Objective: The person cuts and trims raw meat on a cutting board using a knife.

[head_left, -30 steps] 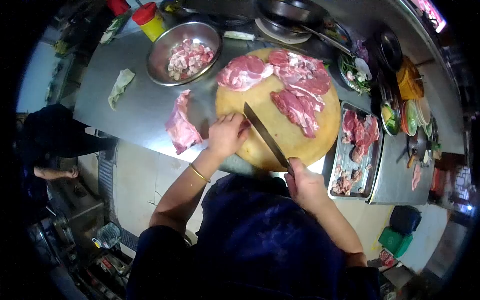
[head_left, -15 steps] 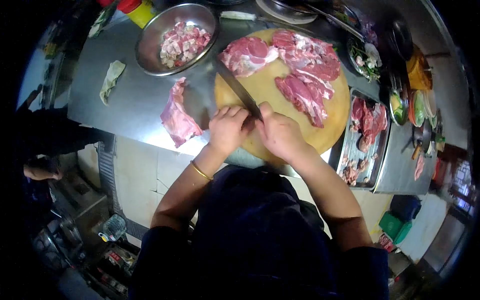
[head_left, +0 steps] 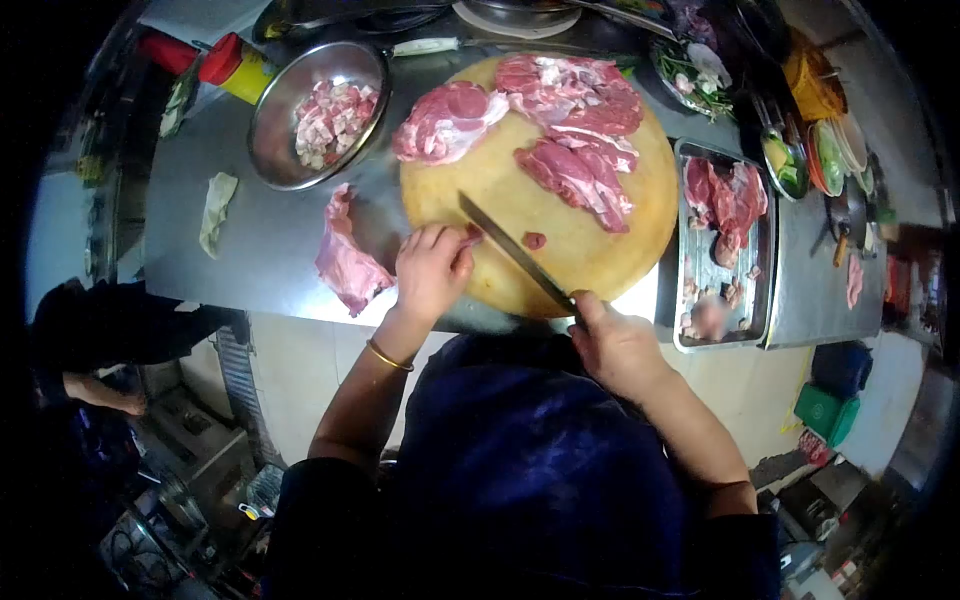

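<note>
My right hand [head_left: 618, 345] grips the handle of a long kitchen knife [head_left: 515, 250], its blade slanting across the front of a round cutting board [head_left: 480, 195]. At the board's left edge, my left hand [head_left: 432, 268] has its fingers curled on a small piece of meat [head_left: 473, 237], mostly hidden by them. Right of the blade lies a small dark red meat scrap [head_left: 535, 240]. Larger cuts of raw meat [head_left: 572, 95] rest on the far side of the board. Beside my left hand, a pale pink slab of meat [head_left: 350, 262] lies on the steel table.
A steel bowl [head_left: 262, 150] of diced meat stands back left, near a yellow container with a red lid [head_left: 237, 68]. On the right is a metal tray [head_left: 680, 250] with meat and a blurred pinkish lump [head_left: 710, 317]. Another person's hand [head_left: 115, 395] shows at far left.
My right hand has drawn the knife away from my left hand, toward the lower right. The small scrap now shows on the board, and a blurred lump appears at the tray. The view has shifted.
</note>
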`<control>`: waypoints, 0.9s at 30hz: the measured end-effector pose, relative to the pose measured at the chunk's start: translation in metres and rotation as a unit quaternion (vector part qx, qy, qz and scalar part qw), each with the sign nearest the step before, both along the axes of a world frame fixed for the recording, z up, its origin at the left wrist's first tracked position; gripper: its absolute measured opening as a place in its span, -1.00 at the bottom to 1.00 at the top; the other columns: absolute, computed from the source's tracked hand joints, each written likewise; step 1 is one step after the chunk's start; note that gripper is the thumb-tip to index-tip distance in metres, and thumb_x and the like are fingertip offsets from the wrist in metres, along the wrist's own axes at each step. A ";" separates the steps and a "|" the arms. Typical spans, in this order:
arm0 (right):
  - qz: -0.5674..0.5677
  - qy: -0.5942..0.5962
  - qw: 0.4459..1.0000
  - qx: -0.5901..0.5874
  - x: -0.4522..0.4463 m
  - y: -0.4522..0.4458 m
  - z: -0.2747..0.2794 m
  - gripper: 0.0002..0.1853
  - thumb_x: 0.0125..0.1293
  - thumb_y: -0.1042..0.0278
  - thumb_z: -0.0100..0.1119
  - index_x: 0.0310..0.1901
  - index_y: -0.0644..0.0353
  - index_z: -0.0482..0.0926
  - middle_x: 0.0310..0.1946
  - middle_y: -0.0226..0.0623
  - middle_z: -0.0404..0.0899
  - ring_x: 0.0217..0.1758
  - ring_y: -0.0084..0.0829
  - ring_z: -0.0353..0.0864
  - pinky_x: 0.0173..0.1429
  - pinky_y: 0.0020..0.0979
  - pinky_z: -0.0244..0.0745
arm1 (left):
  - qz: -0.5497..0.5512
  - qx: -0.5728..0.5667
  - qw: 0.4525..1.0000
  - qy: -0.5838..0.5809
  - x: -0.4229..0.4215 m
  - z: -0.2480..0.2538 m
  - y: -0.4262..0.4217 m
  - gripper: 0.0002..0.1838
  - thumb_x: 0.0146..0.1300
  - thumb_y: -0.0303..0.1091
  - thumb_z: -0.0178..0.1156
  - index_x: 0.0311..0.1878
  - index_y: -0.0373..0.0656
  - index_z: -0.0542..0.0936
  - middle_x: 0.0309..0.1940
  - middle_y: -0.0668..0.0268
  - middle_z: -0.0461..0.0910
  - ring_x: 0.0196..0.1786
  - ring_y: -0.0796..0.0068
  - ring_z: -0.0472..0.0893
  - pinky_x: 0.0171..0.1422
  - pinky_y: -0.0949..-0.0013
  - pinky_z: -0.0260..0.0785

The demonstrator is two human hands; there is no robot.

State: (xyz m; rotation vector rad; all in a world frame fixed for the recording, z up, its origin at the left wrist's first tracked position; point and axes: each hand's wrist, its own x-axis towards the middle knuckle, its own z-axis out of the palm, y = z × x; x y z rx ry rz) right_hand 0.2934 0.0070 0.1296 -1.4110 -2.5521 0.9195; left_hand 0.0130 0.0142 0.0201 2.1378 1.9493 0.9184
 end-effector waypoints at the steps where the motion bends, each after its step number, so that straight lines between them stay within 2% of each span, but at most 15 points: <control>1: 0.004 -0.003 1.000 -0.010 -0.003 -0.001 0.005 -0.64 0.34 0.29 0.24 0.08 0.17 0.37 -0.36 0.03 0.66 -0.33 0.09 0.69 -0.26 -0.02 0.61 | -0.016 0.006 1.000 0.008 0.001 -0.002 0.001 -0.84 0.03 -0.34 0.36 -0.28 -0.05 0.64 -0.24 0.27 0.62 -0.16 0.14 0.60 -0.05 0.14 0.47; 5: 0.008 -0.022 0.997 -0.069 -0.006 -0.003 0.003 -0.56 0.28 0.42 0.28 0.15 0.19 0.37 -0.38 0.00 0.63 -0.30 0.11 0.67 -0.24 -0.01 0.57 | -0.003 0.006 1.000 0.000 0.005 -0.007 0.000 -0.83 0.02 -0.38 0.35 -0.29 -0.08 0.61 -0.30 0.24 0.61 -0.19 0.12 0.59 -0.08 0.09 0.42; 8: 0.015 -0.015 0.997 -0.080 -0.020 0.007 0.002 -0.62 0.31 0.38 0.25 0.09 0.21 0.36 -0.43 0.01 0.62 -0.31 0.13 0.67 -0.24 0.00 0.57 | 0.002 0.017 1.000 -0.011 0.004 -0.008 0.002 -0.83 -0.01 -0.40 0.35 -0.31 -0.07 0.60 -0.35 0.27 0.60 -0.22 0.14 0.59 -0.11 0.10 0.40; 11: 0.037 0.032 0.999 -0.008 -0.055 0.027 -0.033 -0.65 0.35 0.33 0.21 0.05 0.22 0.34 -0.45 0.02 0.62 -0.33 0.15 0.66 -0.23 0.02 0.55 | -0.002 0.001 1.000 -0.003 0.005 -0.003 0.001 -0.83 -0.02 -0.42 0.34 -0.32 -0.07 0.59 -0.39 0.29 0.59 -0.25 0.14 0.59 -0.11 0.11 0.40; 14: 0.035 0.021 0.999 -0.027 -0.079 0.045 -0.031 -0.64 0.36 0.31 0.20 0.07 0.21 0.33 -0.43 0.05 0.62 -0.31 0.17 0.66 -0.20 0.05 0.54 | 0.002 -0.008 1.000 0.017 0.007 0.003 0.001 -0.84 -0.02 -0.43 0.33 -0.33 -0.07 0.58 -0.42 0.30 0.58 -0.28 0.15 0.59 -0.13 0.11 0.42; 17: 0.037 0.046 0.997 -0.046 -0.028 0.029 -0.031 -0.68 0.38 0.26 0.17 0.04 0.19 0.35 -0.38 0.11 0.64 -0.24 0.16 0.68 -0.15 0.05 0.58 | 0.019 -0.006 1.000 0.003 0.006 0.001 0.004 -0.84 -0.02 -0.44 0.33 -0.34 -0.07 0.56 -0.44 0.29 0.58 -0.29 0.15 0.60 -0.12 0.12 0.43; 19: -0.023 -0.041 0.987 -0.153 0.012 0.021 -0.001 -0.65 0.40 0.24 0.17 0.07 0.19 0.33 -0.37 0.13 0.63 -0.21 0.19 0.66 -0.10 0.08 0.55 | 0.028 -0.019 0.999 -0.008 0.008 0.001 0.005 -0.84 -0.01 -0.42 0.33 -0.33 -0.08 0.56 -0.43 0.28 0.58 -0.29 0.15 0.61 -0.11 0.12 0.44; 22: -0.088 -0.027 0.984 -0.150 0.041 0.001 -0.008 -0.63 0.43 0.24 0.16 0.11 0.20 0.30 -0.38 0.13 0.62 -0.22 0.21 0.65 -0.13 0.09 0.53 | 0.056 -0.073 0.991 -0.096 0.023 0.001 0.009 -0.83 0.01 -0.35 0.36 -0.31 0.00 0.58 -0.38 0.32 0.62 -0.24 0.17 0.64 -0.08 0.13 0.46; 25: -0.089 -0.002 0.990 -0.107 0.032 -0.006 -0.008 -0.64 0.43 0.26 0.14 0.11 0.20 0.29 -0.39 0.14 0.61 -0.23 0.22 0.64 -0.13 0.11 0.52 | -0.006 -0.030 0.999 -0.034 0.038 -0.002 0.021 -0.80 0.09 -0.30 0.39 -0.23 -0.06 0.60 -0.35 0.25 0.64 -0.22 0.13 0.66 -0.02 0.09 0.46; 27: -0.073 -0.018 0.996 -0.053 0.026 -0.010 -0.008 -0.65 0.39 0.30 0.18 0.09 0.19 0.33 -0.41 0.08 0.62 -0.27 0.15 0.66 -0.19 0.03 0.55 | 0.005 -0.045 0.999 -0.003 0.039 -0.002 0.020 -0.71 0.09 -0.26 0.41 -0.14 -0.07 0.60 -0.26 0.21 0.65 -0.09 0.10 0.65 0.06 0.09 0.45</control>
